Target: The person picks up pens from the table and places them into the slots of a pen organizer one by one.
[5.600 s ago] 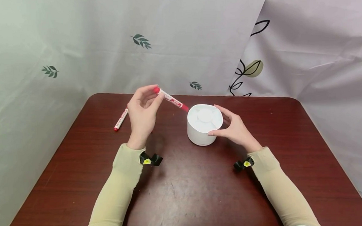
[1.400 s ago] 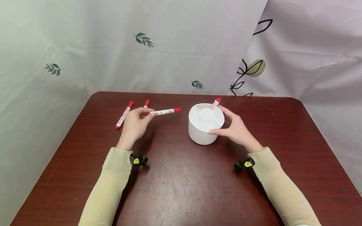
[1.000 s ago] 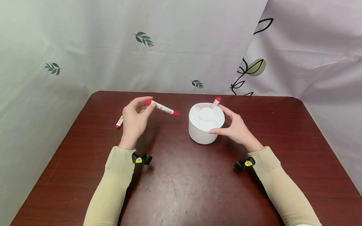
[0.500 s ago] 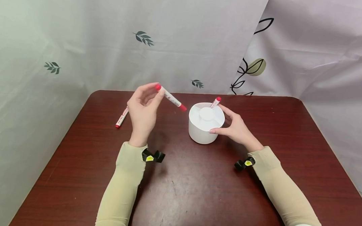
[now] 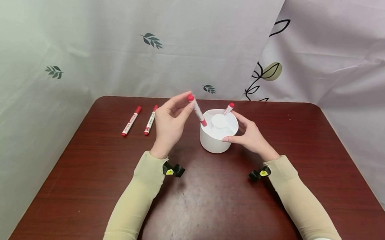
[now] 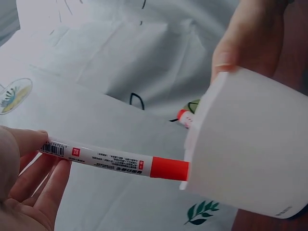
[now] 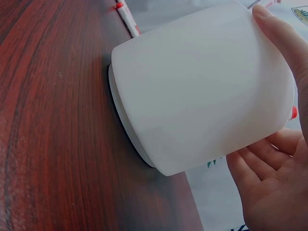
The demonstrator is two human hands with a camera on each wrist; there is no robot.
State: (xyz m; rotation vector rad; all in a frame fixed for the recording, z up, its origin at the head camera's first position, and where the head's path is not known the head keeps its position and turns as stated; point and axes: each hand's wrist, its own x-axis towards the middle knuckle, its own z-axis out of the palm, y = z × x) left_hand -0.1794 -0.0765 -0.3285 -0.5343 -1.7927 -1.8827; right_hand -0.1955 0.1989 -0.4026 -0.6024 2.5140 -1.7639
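Between thumb and fingertips my left hand pinches a red-capped whiteboard marker near its upper end. The marker tilts down, its lower red cap right at the left rim of a round white pen holder. In the left wrist view that red cap overlaps the holder's edge. My right hand grips the holder from the right, thumb at the front and fingers behind. Dividers and a round middle part show inside the holder. A second marker leans in its back compartment, red end up.
Two more red-and-white markers lie on the dark wooden table at the left: one marker farther out, another marker just beside my left hand. A pale curtain with leaf prints hangs behind the table.
My left hand has picked up the marker from the left and brought it right to the holder, tilting it steeper. A different marker now stands in the holder. My right hand stays put.
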